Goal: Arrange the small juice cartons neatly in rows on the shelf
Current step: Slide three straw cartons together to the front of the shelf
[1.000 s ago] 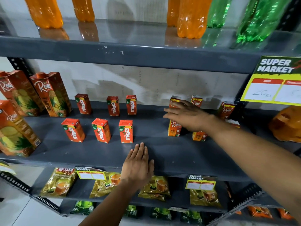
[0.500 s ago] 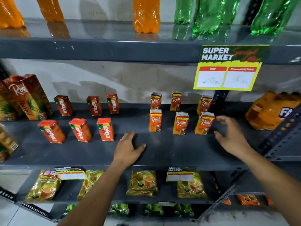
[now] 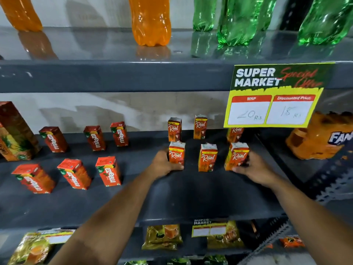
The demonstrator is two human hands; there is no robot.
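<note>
Small orange Real juice cartons stand in two rows of three on the grey middle shelf (image 3: 191,196). My left hand (image 3: 162,165) grips the front-left Real carton (image 3: 176,154) from its left side. My right hand (image 3: 254,169) grips the front-right Real carton (image 3: 237,155) from its right. The front-middle Real carton (image 3: 207,157) stands untouched between them. Behind are the back Real cartons (image 3: 200,127), the rightmost partly hidden by the price sign. To the left, red Maaza cartons (image 3: 108,171) stand in two rows of three.
A yellow price sign (image 3: 271,96) hangs from the upper shelf edge. Orange and green bottles (image 3: 150,22) stand above. A large juice carton (image 3: 13,132) is at far left, an orange bottle pack (image 3: 321,136) at right. Snack packets (image 3: 162,236) lie on the lower shelf.
Both hands moved forward off the shelf surface and closed on the outer front Real cartons. The view came closer and shifted right.
</note>
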